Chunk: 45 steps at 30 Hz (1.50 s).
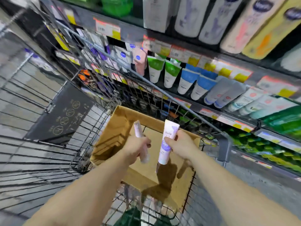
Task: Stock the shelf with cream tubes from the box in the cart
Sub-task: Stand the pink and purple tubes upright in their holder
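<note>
Both hands are raised above an open cardboard box point(123, 121) that sits in the near right corner of a wire shopping cart point(48, 160), close against the cart's right side. The left hand point(138, 148) has its grip curled round a pale pinkish cream tube point(139, 130), which is seen edge-on; its crimped end points up and away from the person, while its lower end shows below the fist. The right hand point(180, 146) pinches a second cream tube point(167, 141), white with a purple band, between thumb on the front face and fingers curled round its right edge; this tube stands nearly upright, its flat crimped end at the top and its cap end at the bottom. The two tubes are near each other but apart, both over the box's opening. The inside of the box shows brown walls and floor with the shadows of the hands on them. A dark panel point(63, 115) printed with round pictograms leans against the cart's far end. To the right of the cart runs a shelf point(203, 108) with price tags along its front edge, carrying rows of tubes: green-and-white tubes point(156, 69), blue-and-white tubes point(187, 82) and grey tubes point(221, 92). Tall bottles point(211, 17) stand on the shelf above.
</note>
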Motion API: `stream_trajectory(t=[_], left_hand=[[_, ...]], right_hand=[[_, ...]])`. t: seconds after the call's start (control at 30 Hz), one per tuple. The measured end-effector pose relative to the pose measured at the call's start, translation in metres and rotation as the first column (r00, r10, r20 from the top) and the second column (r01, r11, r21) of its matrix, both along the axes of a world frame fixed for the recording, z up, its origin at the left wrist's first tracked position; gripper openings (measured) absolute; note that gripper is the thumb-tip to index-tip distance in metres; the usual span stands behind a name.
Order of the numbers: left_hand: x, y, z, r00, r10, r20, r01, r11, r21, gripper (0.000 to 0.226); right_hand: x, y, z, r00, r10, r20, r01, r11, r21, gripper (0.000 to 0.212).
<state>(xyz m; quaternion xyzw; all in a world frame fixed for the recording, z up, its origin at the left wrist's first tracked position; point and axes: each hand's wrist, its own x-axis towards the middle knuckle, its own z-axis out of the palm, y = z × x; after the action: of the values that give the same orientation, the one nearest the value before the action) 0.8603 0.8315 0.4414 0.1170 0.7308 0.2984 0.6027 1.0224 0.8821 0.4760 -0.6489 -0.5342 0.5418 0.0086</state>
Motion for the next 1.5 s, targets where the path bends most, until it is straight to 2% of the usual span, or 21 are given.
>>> stream_trajectory(t=[0.1,0.23,0.33,0.4,0.47,0.57,0.7,0.77,0.9,1.0,1.07,1.13,1.17,1.23,1.3,1.33,1.4,1.47,1.5], left_hand=[[0.000,0.001,0.046,0.969,-0.223,-0.104,0.234,0.967,0.103,0.020],[0.003,0.001,0.087,0.889,-0.414,-0.196,0.449,0.873,0.192,0.047],[0.016,-0.003,0.133,0.852,-0.484,-0.203,0.524,0.789,0.320,0.037],[0.031,-0.005,0.160,0.840,-0.479,-0.256,0.543,0.741,0.395,0.035],[0.050,-0.005,0.183,0.841,-0.456,-0.292,0.541,0.712,0.448,0.044],[0.096,-0.007,0.222,0.828,-0.436,-0.354,0.561,0.644,0.520,0.054],[0.196,-0.019,0.264,0.834,-0.409,-0.372,0.550,0.553,0.626,0.042],[0.260,-0.027,0.282,0.825,-0.428,-0.370,0.556,0.493,0.669,0.035],[0.394,-0.042,0.316,0.785,-0.534,-0.314,0.551,0.368,0.749,0.025],[0.476,-0.046,0.341,0.725,-0.632,-0.274,0.545,0.283,0.789,0.029],[0.518,-0.043,0.356,0.686,-0.672,-0.279,0.549,0.226,0.805,0.036],[0.553,-0.035,0.367,0.657,-0.702,-0.273,0.554,0.204,0.807,0.027],[0.562,-0.032,0.370,0.645,-0.715,-0.270,0.562,0.206,0.801,0.023],[0.581,-0.018,0.377,0.634,-0.725,-0.268,0.571,0.206,0.794,0.032],[0.599,0.005,0.380,0.638,-0.725,-0.259,0.556,0.201,0.807,0.043],[0.608,0.017,0.383,0.642,-0.719,-0.267,0.555,0.195,0.809,0.042],[0.626,0.047,0.387,0.655,-0.700,-0.285,0.554,0.188,0.811,0.025],[0.643,0.078,0.397,0.659,-0.695,-0.287,0.553,0.189,0.812,0.007],[0.649,0.092,0.403,0.668,-0.695,-0.267,0.542,0.207,0.814,0.007]], right_hand=[[0.000,-0.004,0.040,1.000,0.030,0.007,-0.031,0.997,0.074,0.027],[0.014,-0.013,0.084,1.000,-0.003,0.010,0.001,0.987,0.162,0.020],[0.036,-0.015,0.120,0.999,-0.035,-0.022,0.039,0.971,0.237,0.016],[0.055,-0.017,0.148,0.998,-0.050,-0.039,0.059,0.958,0.281,0.017],[0.081,-0.020,0.173,0.996,-0.063,-0.065,0.082,0.937,0.339,0.023],[0.134,-0.030,0.214,0.957,-0.152,-0.248,0.234,0.909,0.346,0.018],[0.238,-0.059,0.271,0.949,-0.136,-0.284,0.260,0.848,0.463,0.021],[0.303,-0.082,0.299,0.930,-0.162,-0.331,0.307,0.837,0.453,0.015],[0.427,-0.133,0.348,0.942,-0.223,-0.251,0.330,0.755,0.567,0.028],[0.507,-0.160,0.376,0.938,-0.297,-0.181,0.341,0.686,0.643,0.053],[0.550,-0.169,0.390,0.919,-0.343,-0.195,0.380,0.637,0.670,0.050],[0.587,-0.171,0.396,0.893,-0.377,-0.247,0.440,0.614,0.655,0.029],[0.598,-0.171,0.398,0.884,-0.391,-0.255,0.454,0.597,0.661,0.026],[0.624,-0.159,0.397,0.873,-0.425,-0.238,0.461,0.562,0.687,0.030],[0.646,-0.136,0.402,0.886,-0.422,-0.195,0.420,0.546,0.725,0.020],[0.655,-0.122,0.406,0.897,-0.412,-0.161,0.385,0.550,0.741,0.014],[0.671,-0.091,0.419,0.918,-0.382,-0.106,0.322,0.563,0.761,0.009],[0.685,-0.059,0.435,0.921,-0.371,-0.120,0.321,0.546,0.774,0.008],[0.691,-0.044,0.445,0.920,-0.371,-0.129,0.327,0.542,0.774,0.010]])
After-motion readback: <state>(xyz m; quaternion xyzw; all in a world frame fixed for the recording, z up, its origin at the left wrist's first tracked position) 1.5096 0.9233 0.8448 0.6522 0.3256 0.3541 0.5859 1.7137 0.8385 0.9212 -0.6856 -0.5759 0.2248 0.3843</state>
